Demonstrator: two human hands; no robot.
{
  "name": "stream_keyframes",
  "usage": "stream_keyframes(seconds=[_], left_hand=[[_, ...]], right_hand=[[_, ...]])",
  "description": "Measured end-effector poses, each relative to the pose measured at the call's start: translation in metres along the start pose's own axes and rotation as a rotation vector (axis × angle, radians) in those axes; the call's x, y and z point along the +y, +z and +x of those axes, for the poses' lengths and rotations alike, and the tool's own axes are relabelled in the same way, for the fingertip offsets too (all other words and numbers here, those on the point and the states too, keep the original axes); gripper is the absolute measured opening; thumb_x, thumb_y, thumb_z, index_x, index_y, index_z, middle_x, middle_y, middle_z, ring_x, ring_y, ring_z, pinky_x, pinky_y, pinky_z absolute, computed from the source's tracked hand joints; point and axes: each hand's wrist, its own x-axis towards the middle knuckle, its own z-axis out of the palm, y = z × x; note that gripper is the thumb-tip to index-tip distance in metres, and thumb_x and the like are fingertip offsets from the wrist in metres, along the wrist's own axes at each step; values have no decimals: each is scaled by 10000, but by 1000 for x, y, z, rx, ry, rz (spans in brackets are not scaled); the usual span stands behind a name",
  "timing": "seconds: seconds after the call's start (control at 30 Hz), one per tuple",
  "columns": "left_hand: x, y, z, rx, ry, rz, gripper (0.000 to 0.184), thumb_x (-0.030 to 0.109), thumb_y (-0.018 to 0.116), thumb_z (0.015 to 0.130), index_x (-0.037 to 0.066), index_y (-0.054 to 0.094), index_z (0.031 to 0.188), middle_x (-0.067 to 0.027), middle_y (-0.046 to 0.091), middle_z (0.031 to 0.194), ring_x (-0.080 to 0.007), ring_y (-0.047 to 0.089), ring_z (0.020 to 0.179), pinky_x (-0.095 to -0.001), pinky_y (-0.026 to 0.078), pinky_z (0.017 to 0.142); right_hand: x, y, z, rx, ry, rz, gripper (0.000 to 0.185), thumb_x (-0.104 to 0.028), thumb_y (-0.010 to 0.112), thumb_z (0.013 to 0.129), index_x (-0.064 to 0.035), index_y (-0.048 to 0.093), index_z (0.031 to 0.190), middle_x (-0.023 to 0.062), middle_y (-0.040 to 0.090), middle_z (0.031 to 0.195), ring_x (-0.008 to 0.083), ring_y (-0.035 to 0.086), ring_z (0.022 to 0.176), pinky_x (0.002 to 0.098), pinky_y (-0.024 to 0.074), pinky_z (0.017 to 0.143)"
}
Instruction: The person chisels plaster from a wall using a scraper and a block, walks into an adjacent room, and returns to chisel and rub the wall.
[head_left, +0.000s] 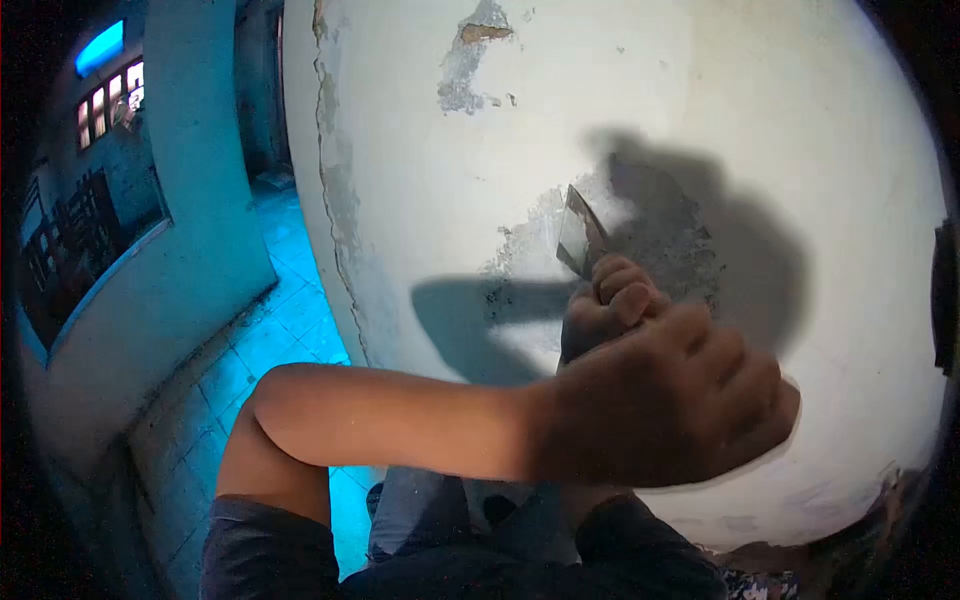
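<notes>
My right hand [612, 295] is wrapped around the handle of a scraper [577, 235]. Its flat metal blade points up, tilted, in front of a bare grey patch [650, 215] on the pale wall [800, 110]; whether it touches the wall I cannot tell. My left forearm reaches across in front of me and hides much of my right arm. Nearer to the camera, my left hand [680, 400] is closed, back of the hand toward me and slightly blurred. Its curled fingers face away, so anything inside them is hidden.
A second flaked patch [470, 60] lies higher on the wall, and a long crack [325, 150] runs down its left edge. On the left are a blue-lit tiled floor [285, 235], a doorway and a low partition [200, 150]. Dark arm and hand shadows cover part of the wall.
</notes>
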Motion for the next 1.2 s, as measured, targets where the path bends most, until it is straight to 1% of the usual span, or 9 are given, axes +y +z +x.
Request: stream_keyframes(seconds=[0.37,0.53,0.6,0.7,0.83,0.87,0.97,1.13,1.2], left_hand=[[-13,3,-16,-83,-110,-79,232,186,616,752,46,559,928,-35,519,726,-161,542,616,-288,396,547],[-3,-8,-15,-23,-19,-76,223,167,617,736,40,564,911,-36,522,712,-164,548,618,-288,398,561],[-13,2,-20,-149,-95,-9,214,171,613,731,53,566,903,-25,501,691,-155,528,608,-294,399,568],[4,-5,-18,76,-21,-43,217,185,607,734,62,565,908,-18,492,701,-148,516,610,-302,395,571],[-6,-3,-19,-138,-40,15,243,218,603,747,59,566,926,-20,498,737,-145,528,648,-302,379,570],[1,-4,-17,-7,-15,4,247,219,608,756,54,570,936,-27,511,743,-150,539,657,-301,392,578],[-1,-4,-17,-162,-28,4,219,211,608,766,57,567,916,-22,507,717,-153,536,636,-295,406,586],[4,-2,-20,2,9,-74,330,297,560,728,88,539,982,-28,476,713,-164,522,657,-303,412,633],[-11,9,-25,-94,-49,-34,314,296,566,725,92,547,962,-20,469,710,-156,514,646,-292,402,624]], right_hand=[[0,-1,-8,12,-3,-75,228,-23,484,882,-91,379,692,10,367,564,115,343,491,293,332,488],[2,-1,-9,15,-1,-114,243,-17,477,871,-95,364,671,7,348,553,114,331,483,293,325,484],[-2,-4,-10,6,2,-125,249,-14,474,867,-97,358,662,5,341,549,113,327,480,292,322,483],[-4,-7,-8,0,10,-89,258,-11,470,860,-99,349,649,3,330,543,112,320,475,292,318,481],[-1,-1,-7,8,-21,-158,271,-6,464,852,-102,337,632,1,315,534,112,310,469,292,313,477],[-2,0,-7,21,-25,-128,274,-5,462,849,-103,334,628,0,311,532,111,308,467,291,312,477],[-3,0,-8,50,-33,-172,283,-1,458,843,-105,325,615,-2,300,526,111,301,462,291,308,474],[-3,0,-9,70,-34,-129,299,5,451,832,-109,310,594,-5,282,515,109,290,454,290,301,471],[3,-3,-12,53,-63,-334,305,8,448,828,-111,304,585,-7,274,511,109,285,451,290,298,469]])
